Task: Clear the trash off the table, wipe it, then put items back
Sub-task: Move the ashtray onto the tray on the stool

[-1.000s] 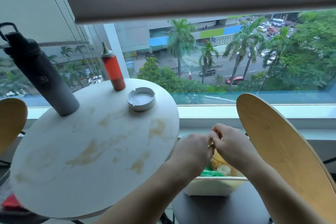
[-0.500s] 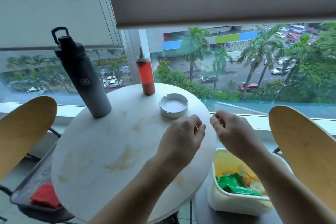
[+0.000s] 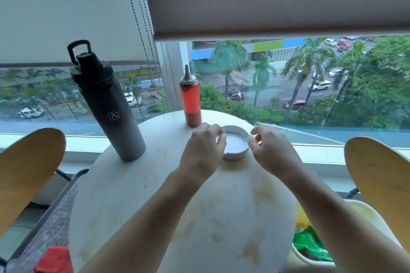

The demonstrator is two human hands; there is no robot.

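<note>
A round white table point(image 3: 137, 201) carries brownish stains. At its far edge a white ashtray point(image 3: 236, 145) sits between my hands. My left hand point(image 3: 204, 147) curls its fingers over the ashtray's left rim. My right hand point(image 3: 271, 149) pinches the right rim with thumb and fingers. A tall black flask point(image 3: 106, 104) stands at the table's far left, and a red squeeze bottle point(image 3: 192, 99) stands just behind my left hand. A white bin point(image 3: 363, 208) with green and yellow trash point(image 3: 310, 244) sits low at the right, partly hidden by my right forearm.
Wooden chair backs flank the table at left point(image 3: 28, 173) and right point(image 3: 381, 179). A grey tray point(image 3: 51, 224) with a red cloth point(image 3: 54, 259) lies below the table's left side. A window and ledge run right behind the table.
Both hands have moved from above the bin to the table and closed on the ashtray's rim. My view has swung left, centring the table.
</note>
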